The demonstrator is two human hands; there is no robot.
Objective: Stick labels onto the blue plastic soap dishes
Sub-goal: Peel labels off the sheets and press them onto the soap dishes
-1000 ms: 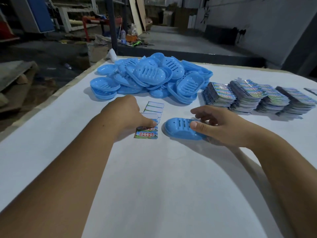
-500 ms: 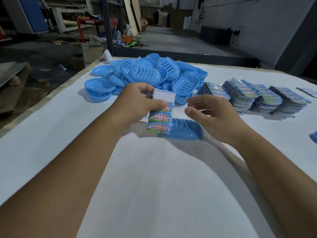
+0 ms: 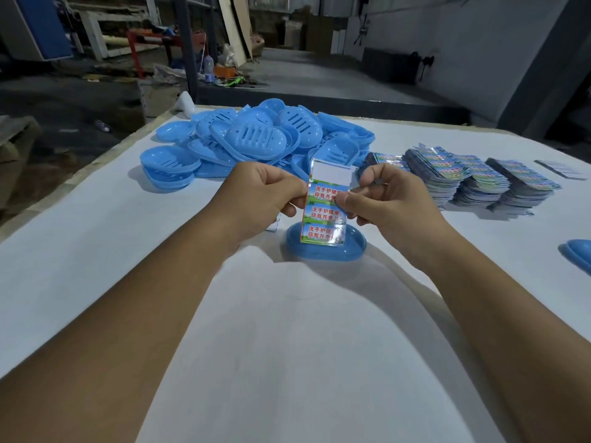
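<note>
A white-covered table (image 3: pixel 96 251) is spread beneath both hands and reaches well beyond them. Beyond the left hand, a large loose heap of blue soap dishes (image 3: pixel 256 142) is piled, slotted insides and rims turned every way. Beyond and outward of the right hand, stacks of label sheets (image 3: pixel 463 177) are set side by side in a row. Directly below the hands, a single soap dish (image 3: pixel 326 251) is laid flat on the table; another dish's edge (image 3: pixel 579 254) is seen far outward of the right hand.

A label sheet (image 3: pixel 326 203) is held upright between the two hands, its lower edge in front of the single dish; whether they touch cannot be told. Its top band is blank white, and three printed labels are shown beneath. The left hand (image 3: pixel 259 196) is closed in a pinch on the sheet's left edge. The right hand (image 3: pixel 390 199) is curled, its thumb pressed on the right edge at the uppermost printed label.
</note>
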